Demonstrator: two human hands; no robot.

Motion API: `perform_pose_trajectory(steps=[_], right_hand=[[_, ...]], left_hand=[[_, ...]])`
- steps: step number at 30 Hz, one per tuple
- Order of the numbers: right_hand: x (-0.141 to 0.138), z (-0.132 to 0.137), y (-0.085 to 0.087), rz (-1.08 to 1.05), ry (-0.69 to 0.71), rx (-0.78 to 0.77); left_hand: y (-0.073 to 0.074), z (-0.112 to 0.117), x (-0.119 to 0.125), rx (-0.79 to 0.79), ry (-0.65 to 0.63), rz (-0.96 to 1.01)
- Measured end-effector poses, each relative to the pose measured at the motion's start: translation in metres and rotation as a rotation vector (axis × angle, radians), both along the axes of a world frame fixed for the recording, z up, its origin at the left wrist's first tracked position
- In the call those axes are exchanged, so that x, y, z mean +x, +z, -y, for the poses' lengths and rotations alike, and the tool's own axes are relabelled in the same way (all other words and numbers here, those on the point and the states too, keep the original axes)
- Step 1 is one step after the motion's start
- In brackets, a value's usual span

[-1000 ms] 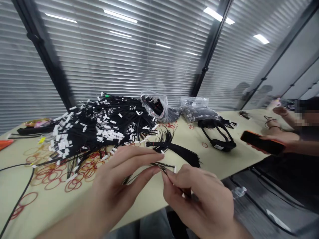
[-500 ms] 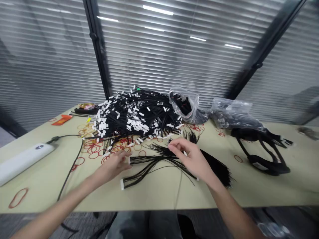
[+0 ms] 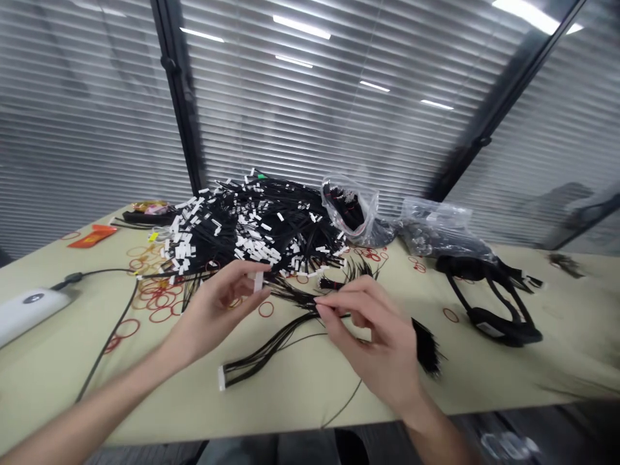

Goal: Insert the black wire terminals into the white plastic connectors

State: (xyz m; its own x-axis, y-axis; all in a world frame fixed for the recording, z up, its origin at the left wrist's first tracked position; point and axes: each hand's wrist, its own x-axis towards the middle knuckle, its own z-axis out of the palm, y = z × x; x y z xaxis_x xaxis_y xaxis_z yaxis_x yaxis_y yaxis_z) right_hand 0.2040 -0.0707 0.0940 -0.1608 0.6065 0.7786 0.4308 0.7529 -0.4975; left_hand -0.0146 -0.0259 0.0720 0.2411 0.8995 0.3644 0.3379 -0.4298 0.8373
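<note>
Here the left hand (image 3: 217,307) has its fingers closed around the white connector (image 3: 258,281), while the right hand (image 3: 375,329) pinches the black wires (image 3: 291,294) between fingertips. A light grip and gently taut strands look best for tidy work. The wires' long axis runs crosswise between both sets of fingers, connector end leftward, above the worktop (image 3: 276,410).

left grip (image 3: 217,314): white connector (image 3: 258,281) | right grip (image 3: 375,332): black wires (image 3: 296,296) | cable pile (image 3: 290,210) behind
</note>
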Motion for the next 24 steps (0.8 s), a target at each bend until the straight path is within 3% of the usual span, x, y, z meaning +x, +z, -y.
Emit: perform_pose_trajectory(steps=[4,8,11,16,24], right_hand=[[-0.003,0.008,0.01,0.077,-0.151,0.309],[0.002,0.013,0.019,0.276,-0.35,0.566],[0.003,0.012,0.019,0.351,-0.403,0.669],[-0.006,0.003,0.014,0.286,-0.383,0.687],[-0.022,-0.006,0.01,0.084,-0.295,0.461]], left_hand=[[0.029,0.013,0.026,0.285,-0.064,0.11],[0.04,0.02,0.033,0.412,-0.159,0.09],[0.045,0.023,0.033,0.455,-0.181,0.068],[0.048,0.026,0.033,0.502,-0.153,0.032],[0.044,0.024,0.029,0.613,-0.073,-0.033]])
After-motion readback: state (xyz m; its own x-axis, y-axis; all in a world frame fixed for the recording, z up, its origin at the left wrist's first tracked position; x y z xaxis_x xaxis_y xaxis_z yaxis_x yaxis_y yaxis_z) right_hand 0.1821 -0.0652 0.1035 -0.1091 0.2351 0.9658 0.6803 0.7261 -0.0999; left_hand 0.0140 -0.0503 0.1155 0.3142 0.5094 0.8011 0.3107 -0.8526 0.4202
